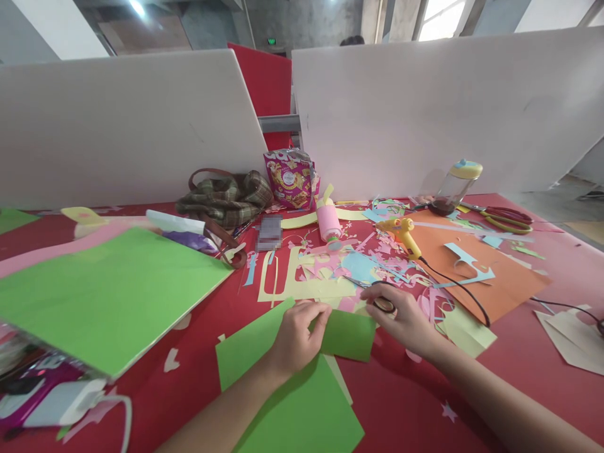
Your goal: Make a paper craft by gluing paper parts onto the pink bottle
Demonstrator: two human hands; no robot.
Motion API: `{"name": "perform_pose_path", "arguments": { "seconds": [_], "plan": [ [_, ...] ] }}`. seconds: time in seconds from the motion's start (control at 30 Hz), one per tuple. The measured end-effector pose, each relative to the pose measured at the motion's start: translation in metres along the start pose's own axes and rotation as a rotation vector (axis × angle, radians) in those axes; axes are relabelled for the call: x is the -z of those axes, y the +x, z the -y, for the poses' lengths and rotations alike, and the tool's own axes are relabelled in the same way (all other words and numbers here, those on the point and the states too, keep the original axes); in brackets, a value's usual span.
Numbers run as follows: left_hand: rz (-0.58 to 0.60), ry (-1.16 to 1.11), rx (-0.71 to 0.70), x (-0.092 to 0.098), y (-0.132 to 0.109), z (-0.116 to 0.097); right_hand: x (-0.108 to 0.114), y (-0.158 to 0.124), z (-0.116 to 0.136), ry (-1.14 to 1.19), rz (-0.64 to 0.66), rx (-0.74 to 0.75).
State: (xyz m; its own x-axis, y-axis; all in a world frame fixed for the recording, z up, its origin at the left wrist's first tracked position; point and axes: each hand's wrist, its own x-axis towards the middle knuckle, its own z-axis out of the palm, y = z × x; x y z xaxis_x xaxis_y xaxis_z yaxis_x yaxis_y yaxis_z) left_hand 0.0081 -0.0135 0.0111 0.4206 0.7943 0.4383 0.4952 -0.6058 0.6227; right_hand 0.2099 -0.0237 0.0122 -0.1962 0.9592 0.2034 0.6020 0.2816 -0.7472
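Observation:
Near the front of the red table, my left hand [302, 333] is closed in a pinch on a small green paper piece [350, 336]. Beneath that hand lies a larger green paper sheet [306, 409]; whether the two are joined is hidden. My right hand [401, 314] is closed around the dark handles of a pair of scissors [384, 304], beside the right end of the small piece. The thin blades point left and away from me, over the paper scraps. A pale yellow paper cut-out [311, 289] lies just beyond both hands.
Pink and blue scraps [361, 264] surround a pink bottle [329, 221]. On the right are a yellow glue gun [403, 234], orange paper [500, 283], a glass jar [455, 185] and larger scissors [507, 217]. Green sheets [117, 283] lie left; white panels [425, 119] stand behind.

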Motion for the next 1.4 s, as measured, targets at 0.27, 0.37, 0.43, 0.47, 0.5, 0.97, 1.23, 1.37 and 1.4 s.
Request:
{"name": "perform_pose_path", "arguments": {
  "seconds": [0.27, 0.37, 0.43, 0.47, 0.5, 0.97, 1.23, 1.37, 1.4],
  "plan": [
    [0.078, -0.021, -0.030, -0.007, -0.002, -0.006, -0.010, -0.008, 0.013, -0.011, 0.073, 0.105],
    [0.083, -0.004, -0.004, -0.006, -0.002, -0.005, -0.007, -0.007, 0.012, -0.011, 0.053, 0.105],
    [0.061, -0.008, 0.033, -0.004, -0.001, -0.003, -0.005, -0.005, 0.011, -0.017, 0.034, 0.109],
    [0.043, -0.018, 0.060, -0.003, -0.001, -0.003, -0.003, -0.005, 0.010, -0.020, 0.023, 0.112],
    [0.022, -0.036, 0.097, -0.001, 0.000, -0.002, -0.002, -0.004, 0.009, -0.022, 0.007, 0.109],
    [0.120, -0.700, 0.619, -0.004, 0.004, -0.003, -0.009, -0.003, -0.004, 0.154, -0.197, -0.206],
    [-0.038, -0.504, 0.647, -0.002, 0.003, 0.010, -0.002, 0.000, -0.002, 0.167, -0.036, -0.246],
    [-0.126, -0.506, 0.690, 0.001, 0.004, 0.015, 0.000, 0.003, -0.008, 0.105, -0.060, -0.252],
    [-0.132, -0.506, 0.695, 0.001, 0.005, 0.015, -0.001, 0.002, -0.009, 0.067, -0.097, -0.230]
  ]
}}
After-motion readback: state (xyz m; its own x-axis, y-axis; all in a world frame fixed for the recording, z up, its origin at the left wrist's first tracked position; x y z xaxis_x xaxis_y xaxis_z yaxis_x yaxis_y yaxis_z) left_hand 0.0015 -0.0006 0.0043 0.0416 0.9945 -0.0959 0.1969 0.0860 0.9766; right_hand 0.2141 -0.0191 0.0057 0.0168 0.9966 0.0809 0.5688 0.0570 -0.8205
